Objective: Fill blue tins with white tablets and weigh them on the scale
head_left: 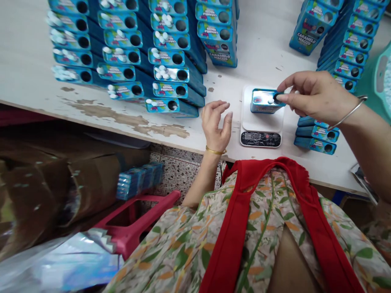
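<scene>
A small blue candy box (263, 101) stands on a white digital scale (261, 122) at the table's near edge. My right hand (311, 95) hovers at the box's right end, thumb and forefinger pinched at its round hole, where a white candy sits on the top. My left hand (215, 124) rests palm-up just left of the scale, fingers loosely curled and holding nothing.
Rows of blue boxes (137, 53) with white candies on top lie on the table (33, 65) at the left. More boxes (348, 40) are stacked at the right, and three (317, 133) lie right of the scale. A pink stool (137, 224) and cardboard (45, 183) sit below.
</scene>
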Demonstrator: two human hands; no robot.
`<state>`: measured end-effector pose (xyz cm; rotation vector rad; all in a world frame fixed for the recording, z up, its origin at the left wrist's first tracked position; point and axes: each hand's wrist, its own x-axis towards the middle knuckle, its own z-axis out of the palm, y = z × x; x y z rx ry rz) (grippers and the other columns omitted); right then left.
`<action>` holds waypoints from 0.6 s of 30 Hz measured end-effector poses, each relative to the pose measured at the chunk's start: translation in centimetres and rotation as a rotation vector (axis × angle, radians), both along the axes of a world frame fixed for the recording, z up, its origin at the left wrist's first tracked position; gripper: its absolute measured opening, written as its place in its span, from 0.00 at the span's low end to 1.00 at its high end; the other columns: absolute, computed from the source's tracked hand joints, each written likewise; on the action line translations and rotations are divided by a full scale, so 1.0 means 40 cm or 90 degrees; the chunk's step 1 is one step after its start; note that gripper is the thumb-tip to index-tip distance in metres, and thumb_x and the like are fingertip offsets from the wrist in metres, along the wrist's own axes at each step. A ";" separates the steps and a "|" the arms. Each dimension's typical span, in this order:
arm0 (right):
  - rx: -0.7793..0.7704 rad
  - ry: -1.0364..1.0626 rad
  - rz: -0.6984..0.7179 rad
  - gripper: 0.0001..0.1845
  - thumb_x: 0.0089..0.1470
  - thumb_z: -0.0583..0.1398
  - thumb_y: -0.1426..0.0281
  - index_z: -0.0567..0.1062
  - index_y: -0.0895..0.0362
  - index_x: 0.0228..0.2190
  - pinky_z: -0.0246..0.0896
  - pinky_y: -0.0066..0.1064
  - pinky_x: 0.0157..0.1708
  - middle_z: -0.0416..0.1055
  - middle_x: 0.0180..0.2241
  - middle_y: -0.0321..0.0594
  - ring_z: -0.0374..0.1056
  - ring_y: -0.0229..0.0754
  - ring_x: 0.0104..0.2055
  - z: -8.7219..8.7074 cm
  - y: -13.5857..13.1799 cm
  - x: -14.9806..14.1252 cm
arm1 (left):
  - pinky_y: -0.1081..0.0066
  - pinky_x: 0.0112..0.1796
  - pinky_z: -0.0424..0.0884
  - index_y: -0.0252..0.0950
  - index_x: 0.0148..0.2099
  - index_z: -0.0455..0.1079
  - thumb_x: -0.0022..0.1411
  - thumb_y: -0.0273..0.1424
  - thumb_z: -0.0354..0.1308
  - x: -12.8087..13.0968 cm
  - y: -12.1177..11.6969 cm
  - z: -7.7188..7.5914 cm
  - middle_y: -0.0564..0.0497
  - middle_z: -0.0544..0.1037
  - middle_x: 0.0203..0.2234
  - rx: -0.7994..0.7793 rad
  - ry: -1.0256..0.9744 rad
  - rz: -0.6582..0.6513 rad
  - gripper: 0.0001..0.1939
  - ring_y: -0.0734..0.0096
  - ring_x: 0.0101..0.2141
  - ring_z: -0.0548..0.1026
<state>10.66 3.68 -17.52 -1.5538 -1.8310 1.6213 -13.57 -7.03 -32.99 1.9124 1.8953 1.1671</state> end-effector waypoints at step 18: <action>0.083 0.059 -0.065 0.19 0.56 0.57 0.92 0.79 0.58 0.31 0.57 0.23 0.19 0.77 0.25 0.29 0.62 0.27 0.17 -0.008 0.009 -0.048 | 0.58 0.55 0.72 0.42 0.52 0.72 0.76 0.46 0.48 -0.010 -0.011 -0.030 0.47 0.77 0.45 -0.018 -0.062 -0.038 0.18 0.63 0.50 0.76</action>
